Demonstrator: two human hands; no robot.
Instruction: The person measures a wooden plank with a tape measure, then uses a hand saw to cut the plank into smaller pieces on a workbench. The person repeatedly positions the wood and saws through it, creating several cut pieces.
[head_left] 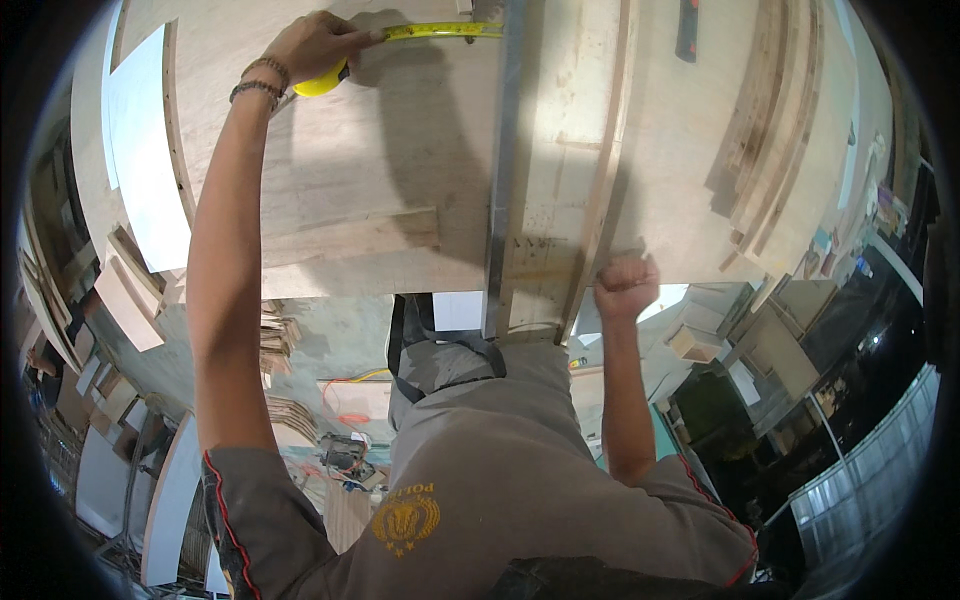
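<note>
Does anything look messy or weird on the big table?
A little: the stacked wooden strips on the right look messy, because their near ends don't line up. The yellow tape measure in the left hand looks fine.

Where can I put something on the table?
Pale wooden tabletop lies mostly bare between the long brown wooden strip and the brown wooden slats, also nearer than the yellow tape measure, left of the long grey metal bar. Slats crowd the right.
</note>
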